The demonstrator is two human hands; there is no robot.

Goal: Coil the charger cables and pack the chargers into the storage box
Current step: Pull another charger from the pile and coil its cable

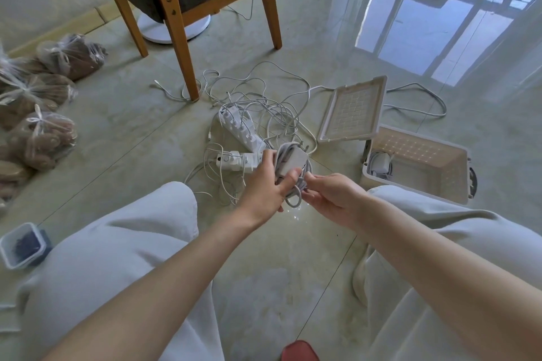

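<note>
We see the left hand (265,184) gripping a white charger (294,162) w/ its grey cable (294,196) already wound round it in loops; thumb lies across the front of the brick, fingers curl behind the bundle. The right hand (331,196) meets it from the other side, fingertips pinching the cable at the lower end of the coil, where a short loop hangs down. Bundle is held in the air above the floor, between our knees, just left of the storage box (410,145). Box sits on the tiles by the right knee, its lid (352,108) swung up and back, open. Inside, in the near-left corner, a 2nd charger (379,163) w/ wrapped cord already lies. Behind the hands there's a loose tangle of white cables (264,97) spread over the floor, w/ two white power strips (243,129) in it, one partly hidden by the left hand. Further back a wooden chair (181,38) w/ dark cushion; one cable runs round its front leg. Far left: tied plastic bags (44,141) w/ brown contents, and a small clear container (20,246) beside the left knee.
</note>
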